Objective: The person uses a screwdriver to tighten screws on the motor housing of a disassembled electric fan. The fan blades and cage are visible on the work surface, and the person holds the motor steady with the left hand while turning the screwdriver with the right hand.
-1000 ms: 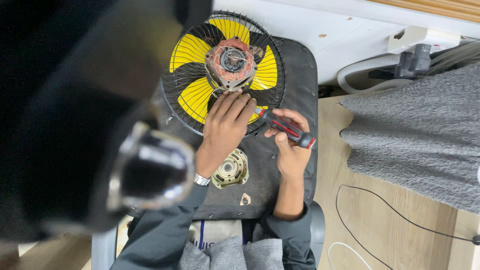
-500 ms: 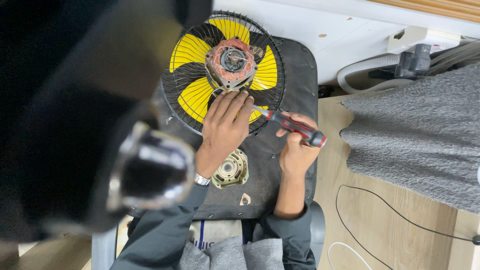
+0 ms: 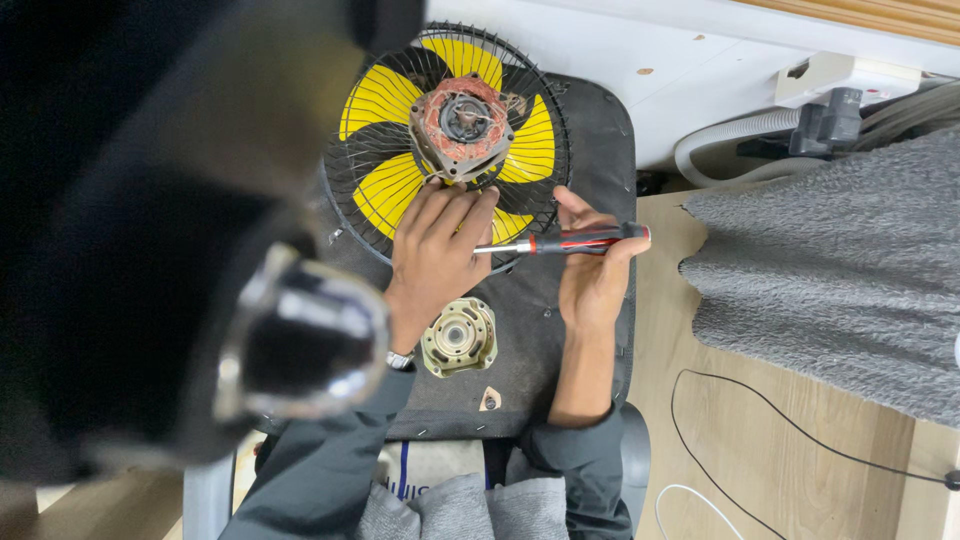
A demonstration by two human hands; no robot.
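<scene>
At the upper centre of the frame, a fan assembly [image 3: 445, 140] lies face-down on a dark padded work surface [image 3: 590, 130]. It consists of a black wire guard [image 3: 545, 195] over yellow blades [image 3: 385, 100], with an exposed motor [image 3: 462, 125] showing copper windings at the hub.

The left hand [image 3: 435, 255] rests flat on the guard just below the motor, fingers spread and pressing down; it steadies the fan and closes on nothing. The right hand [image 3: 590, 270], right of centre, is wrapped around the red-and-black handle of a screwdriver [image 3: 565, 241], which lies horizontal with its metal shaft pointing left, toward the left hand's fingers.

Handling judgement: the motor makes the assembly hub-heavy and rigid at the centre. The guard wires are thin and likely to flex or bend under point load. The plastic blades are light and may crack. The windings are fragile and should not be gripped. Support is best taken at the guard rim or the metal motor frame.

Below the left hand, a round metal motor cover [image 3: 458, 337] sits separately on the surface. No packages or signs are legible. A grey fabric sheet [image 3: 840, 270] occupies the right of the frame, with a thin black cable [image 3: 760, 400] on the wooden floor beneath it.
</scene>
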